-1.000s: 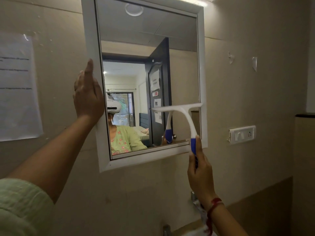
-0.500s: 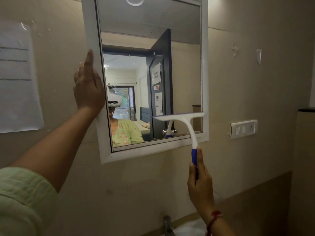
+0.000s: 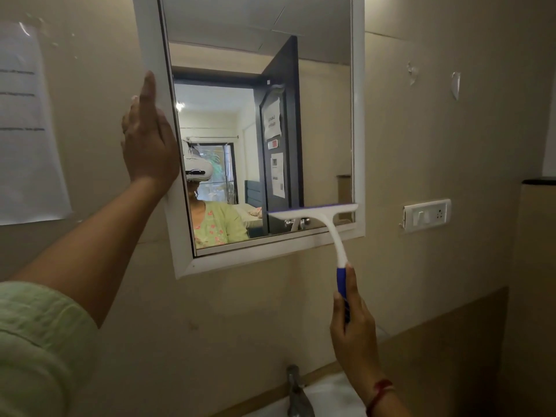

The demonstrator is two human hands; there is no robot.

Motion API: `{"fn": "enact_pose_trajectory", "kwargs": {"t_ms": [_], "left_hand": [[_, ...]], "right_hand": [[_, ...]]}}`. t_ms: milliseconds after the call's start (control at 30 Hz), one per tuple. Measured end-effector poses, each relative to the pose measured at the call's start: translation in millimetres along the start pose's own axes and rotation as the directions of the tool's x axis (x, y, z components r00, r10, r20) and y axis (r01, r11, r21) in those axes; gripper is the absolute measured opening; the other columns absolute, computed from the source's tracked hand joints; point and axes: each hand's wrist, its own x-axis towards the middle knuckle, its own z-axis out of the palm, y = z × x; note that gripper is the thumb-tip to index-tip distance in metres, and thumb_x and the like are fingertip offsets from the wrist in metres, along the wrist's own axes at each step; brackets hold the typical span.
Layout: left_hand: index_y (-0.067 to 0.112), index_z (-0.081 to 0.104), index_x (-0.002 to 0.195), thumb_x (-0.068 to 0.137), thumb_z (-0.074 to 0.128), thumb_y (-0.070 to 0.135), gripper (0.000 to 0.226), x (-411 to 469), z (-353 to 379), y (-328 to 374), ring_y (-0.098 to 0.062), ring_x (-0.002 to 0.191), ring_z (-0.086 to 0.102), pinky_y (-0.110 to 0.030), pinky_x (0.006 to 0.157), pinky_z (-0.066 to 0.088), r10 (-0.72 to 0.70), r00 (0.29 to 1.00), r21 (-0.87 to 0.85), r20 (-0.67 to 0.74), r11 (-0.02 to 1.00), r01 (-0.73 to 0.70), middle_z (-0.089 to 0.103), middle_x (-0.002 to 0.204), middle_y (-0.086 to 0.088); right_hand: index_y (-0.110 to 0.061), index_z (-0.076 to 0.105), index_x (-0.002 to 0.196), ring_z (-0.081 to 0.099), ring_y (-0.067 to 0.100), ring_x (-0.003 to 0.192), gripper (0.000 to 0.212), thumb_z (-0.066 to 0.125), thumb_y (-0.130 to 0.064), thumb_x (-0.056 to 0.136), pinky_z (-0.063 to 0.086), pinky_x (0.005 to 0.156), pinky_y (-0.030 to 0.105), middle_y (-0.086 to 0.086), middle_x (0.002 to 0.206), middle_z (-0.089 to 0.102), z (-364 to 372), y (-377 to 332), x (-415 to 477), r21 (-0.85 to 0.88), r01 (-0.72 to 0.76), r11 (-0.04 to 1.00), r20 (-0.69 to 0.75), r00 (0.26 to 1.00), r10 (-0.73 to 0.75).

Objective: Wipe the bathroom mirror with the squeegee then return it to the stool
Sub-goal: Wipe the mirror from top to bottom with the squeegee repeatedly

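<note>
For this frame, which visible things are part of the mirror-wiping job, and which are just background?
In the job:
squeegee, blade at the glass's lower right
mirror
right hand, grip on the blue handle
left hand, flat on the frame's left edge

Background:
paper sheet on the wall
switch plate
tap
basin

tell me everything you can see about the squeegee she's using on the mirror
The squeegee is white plastic by the look of it, T-shaped, with a thin purple strip along the top of its wide head and a curved neck leading down to a blue grip. The right hand is closed around that grip from below. The head lies level against the glass at the lower right of the mirror, its right end over the white frame.
</note>
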Motion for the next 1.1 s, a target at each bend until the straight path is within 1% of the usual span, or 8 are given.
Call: {"fn": "enact_pose_trajectory", "kwargs": {"t_ms": [100,333,467,567,767,900,967,1100], "left_hand": [[0.023,0.023,0.145,0.099,0.023,0.023,0.047,0,0,0,-0.028,0.128,0.039,-0.035,0.102,0.033,0.007,1.000,-0.003,-0.009,1.000,-0.007,0.046,0.139,-0.009],[0.023,0.023,0.145,0.098,0.024,0.022,0.047,0,2,-5,-0.026,0.125,0.042,-0.032,0.101,0.032,0.028,0.999,0.004,-0.024,1.000,-0.028,0.047,0.138,-0.010],[0.023,0.024,0.145,0.098,0.025,0.021,0.047,0,2,-4,-0.030,0.125,0.041,-0.033,0.102,0.032,0.020,0.999,-0.003,-0.028,1.000,-0.020,0.049,0.135,-0.011],[0.022,0.024,0.145,0.098,0.025,0.021,0.047,-1,2,-4,-0.030,0.124,0.042,-0.033,0.100,0.033,0.021,0.999,-0.004,-0.026,1.000,-0.021,0.050,0.133,-0.012],[0.023,0.022,0.145,0.098,0.024,0.021,0.047,0,2,-3,-0.032,0.125,0.041,-0.039,0.100,0.036,0.007,1.000,0.003,-0.011,1.000,-0.007,0.049,0.134,-0.012],[0.023,0.022,0.145,0.098,0.024,0.021,0.047,0,0,-3,-0.032,0.123,0.043,-0.040,0.099,0.037,0.007,1.000,-0.001,-0.008,1.000,-0.007,0.051,0.131,-0.013],[0.023,0.023,0.145,0.098,0.023,0.022,0.047,-1,-1,-2,-0.031,0.123,0.043,-0.041,0.099,0.038,-0.005,1.000,-0.007,-0.002,1.000,0.005,0.051,0.132,-0.012],[0.025,0.023,0.145,0.097,0.024,0.022,0.048,-2,-4,3,-0.033,0.124,0.043,-0.044,0.099,0.039,-0.020,1.000,-0.024,0.022,0.999,0.021,0.049,0.135,-0.013]], "right_hand": [[-0.038,0.015,0.140,0.048,0.015,0.057,0.058,0.044,-0.018,0.094,0.046,0.052,0.023,-0.004,0.069,0.045,-7,0,-5,0.015,-0.028,0.999,0.006,1.000,0.028],[-0.036,0.015,0.141,0.045,0.014,0.056,0.056,0.042,-0.019,0.095,0.047,0.053,0.026,-0.001,0.066,0.043,-8,-12,6,0.050,-0.046,0.998,0.013,0.999,0.045],[-0.030,0.020,0.142,0.049,0.006,0.053,0.056,0.044,-0.020,0.092,0.043,0.050,0.012,-0.002,0.067,0.046,-12,-4,-17,0.063,-0.085,0.994,0.044,0.996,0.082],[-0.031,0.021,0.141,0.047,0.008,0.051,0.055,0.041,-0.029,0.089,0.042,0.050,0.010,-0.007,0.066,0.046,-21,-7,-23,0.017,-0.027,1.000,0.060,0.998,0.025],[-0.039,0.018,0.136,0.048,0.013,0.054,0.053,0.039,-0.033,0.088,0.049,0.049,0.025,-0.002,0.068,0.047,-26,-40,-3,0.094,0.063,0.994,-0.071,0.996,-0.057],[-0.049,0.013,0.137,0.048,0.008,0.053,0.051,0.034,-0.039,0.091,0.043,0.047,0.014,-0.006,0.067,0.044,-14,-74,32,0.157,0.183,0.971,-0.083,0.982,-0.172],[-0.053,0.009,0.137,0.047,0.008,0.053,0.051,0.031,-0.040,0.092,0.043,0.047,0.016,-0.009,0.071,0.045,-5,-94,50,0.151,0.231,0.961,-0.058,0.973,-0.224],[-0.035,0.007,0.145,0.040,0.004,0.057,0.054,0.031,-0.030,0.098,0.036,0.052,0.014,-0.008,0.078,0.044,12,-136,99,0.122,0.343,0.932,-0.101,0.938,-0.332]]}}
